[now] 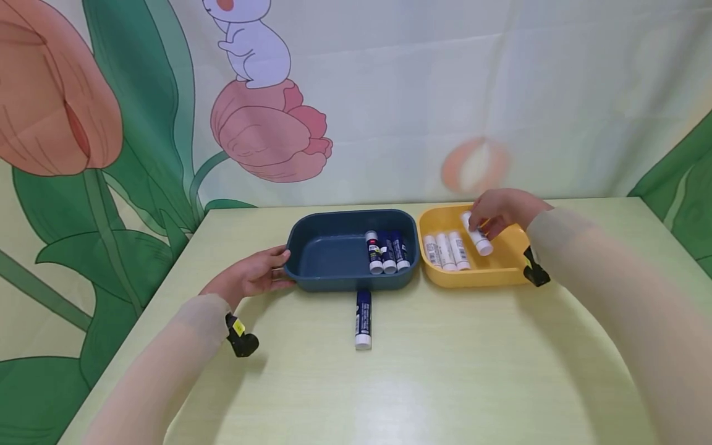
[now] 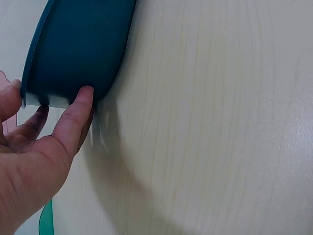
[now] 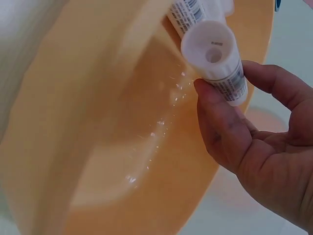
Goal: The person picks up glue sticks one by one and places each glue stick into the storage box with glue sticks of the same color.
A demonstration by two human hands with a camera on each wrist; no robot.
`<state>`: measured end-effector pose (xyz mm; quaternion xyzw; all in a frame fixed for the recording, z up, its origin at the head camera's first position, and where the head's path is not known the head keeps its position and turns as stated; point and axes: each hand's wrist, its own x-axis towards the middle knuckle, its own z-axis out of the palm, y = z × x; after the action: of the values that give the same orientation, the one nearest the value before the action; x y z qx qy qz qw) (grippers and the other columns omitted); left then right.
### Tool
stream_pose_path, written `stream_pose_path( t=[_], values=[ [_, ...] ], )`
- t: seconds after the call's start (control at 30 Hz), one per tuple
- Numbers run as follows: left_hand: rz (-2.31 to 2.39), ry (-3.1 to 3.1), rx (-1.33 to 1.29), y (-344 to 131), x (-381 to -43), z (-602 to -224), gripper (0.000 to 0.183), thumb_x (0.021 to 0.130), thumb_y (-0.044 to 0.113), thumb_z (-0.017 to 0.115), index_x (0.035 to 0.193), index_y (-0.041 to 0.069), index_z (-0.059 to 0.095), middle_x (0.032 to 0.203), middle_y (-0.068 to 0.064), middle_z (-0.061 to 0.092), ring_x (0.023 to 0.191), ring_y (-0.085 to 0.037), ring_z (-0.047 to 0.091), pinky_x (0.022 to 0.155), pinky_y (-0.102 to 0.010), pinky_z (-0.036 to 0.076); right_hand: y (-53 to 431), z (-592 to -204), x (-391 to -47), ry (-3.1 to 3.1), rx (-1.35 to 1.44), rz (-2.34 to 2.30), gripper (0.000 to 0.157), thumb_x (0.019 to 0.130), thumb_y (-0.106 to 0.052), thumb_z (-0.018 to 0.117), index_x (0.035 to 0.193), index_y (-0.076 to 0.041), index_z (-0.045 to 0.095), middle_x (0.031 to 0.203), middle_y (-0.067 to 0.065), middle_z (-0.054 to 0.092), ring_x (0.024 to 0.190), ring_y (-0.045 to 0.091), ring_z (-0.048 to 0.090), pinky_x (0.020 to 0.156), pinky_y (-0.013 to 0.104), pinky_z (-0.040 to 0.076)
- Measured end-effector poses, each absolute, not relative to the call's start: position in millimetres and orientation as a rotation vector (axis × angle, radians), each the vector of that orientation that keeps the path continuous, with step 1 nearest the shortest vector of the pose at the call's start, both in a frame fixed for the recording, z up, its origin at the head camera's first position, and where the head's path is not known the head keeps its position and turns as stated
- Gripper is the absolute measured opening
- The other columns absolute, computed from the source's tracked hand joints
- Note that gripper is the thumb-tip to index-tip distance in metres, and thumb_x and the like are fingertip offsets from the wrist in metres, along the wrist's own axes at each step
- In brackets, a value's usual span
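A dark blue tray has my left hand at its left end, the thumb at the rim and the fingertips against the outer wall. My right hand pinches a white glue stick between thumb and fingers, tilted over the yellow tray. In the right wrist view the held stick's round end faces the camera. Several white glue sticks lie side by side at the left of the yellow tray. At the right of the blue tray lie 3 dark blue glue sticks.
Another dark blue glue stick lies on the pale wooden table, just in front of the blue tray. The two trays stand side by side near the table's back edge. Behind them hangs a cloth printed with flowers and a rabbit.
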<state>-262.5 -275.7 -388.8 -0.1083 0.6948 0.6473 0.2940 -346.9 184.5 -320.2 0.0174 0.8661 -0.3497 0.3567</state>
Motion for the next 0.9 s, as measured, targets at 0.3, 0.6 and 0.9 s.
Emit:
stream_pose_path(
  t=[0.3,0.6,0.9],
  values=[
    [1.727,1.857,-0.288,-276,-263,-389,0.062,0.112,0.028,0.033,0.166,0.015,0.005,0.155,-0.016,0.033,0.115,-0.017,0.052,0.124,-0.049,0.033,179,-339,-349,2.256,0.075,-0.871,0.049,0.097,-0.006,0.065,0.139,0.01,0.044,0.126,0.02,0.05,0.092,0.023,0.058,0.085,0.03,0.064],
    [1.732,1.843,-0.287,-274,-263,-390,0.062,0.113,0.027,0.032,0.166,0.015,0.004,0.157,-0.017,0.03,0.122,-0.02,0.048,0.124,-0.049,0.033,175,-346,-345,2.262,0.108,-0.804,0.042,0.099,-0.009,0.063,0.135,0.009,0.05,0.12,0.018,0.049,0.096,0.025,0.058,0.093,0.031,0.063],
    [1.724,1.847,-0.309,-275,-264,-390,0.061,0.113,0.028,0.031,0.166,0.016,0.005,0.163,-0.018,0.026,0.126,-0.021,0.047,0.125,-0.048,0.033,177,-351,-340,2.277,0.064,-0.717,0.04,0.097,-0.015,0.069,0.129,0.007,0.059,0.104,0.012,0.062,0.085,0.021,0.061,0.086,0.027,0.063]
  ],
)
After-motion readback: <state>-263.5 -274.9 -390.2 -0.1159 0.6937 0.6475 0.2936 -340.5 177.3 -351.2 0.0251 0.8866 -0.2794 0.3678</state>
